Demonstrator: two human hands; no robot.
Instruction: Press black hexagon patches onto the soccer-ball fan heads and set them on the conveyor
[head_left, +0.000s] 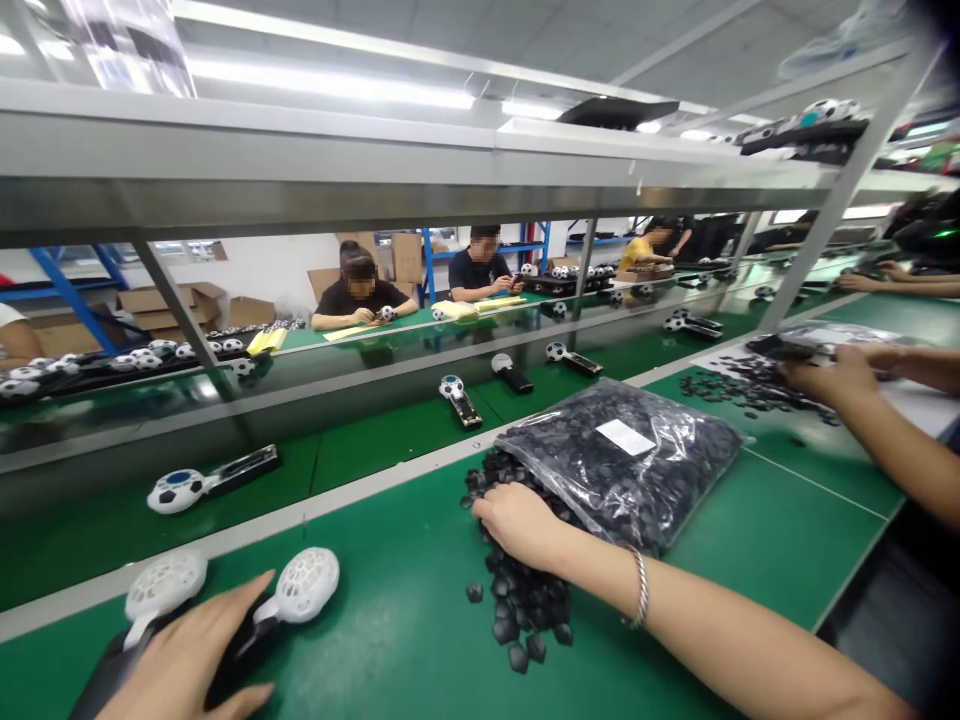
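Observation:
My left hand (191,655) lies flat, fingers stretched out, over the black handles of two small hand fans with white cage heads (304,585) at the bench's near left. My right hand (517,522), a bracelet on its wrist, reaches into a heap of small black plastic parts (525,605) spilling from a clear plastic bag (622,460). Its fingers curl down into the pile and their tips are hidden.
Fans with football-patterned heads (180,490) lie along the green conveyor belt (360,450). To the right, another person's hand (825,378) sorts black parts. Across a shelf frame, several people sit working at another bench, with cartons behind them.

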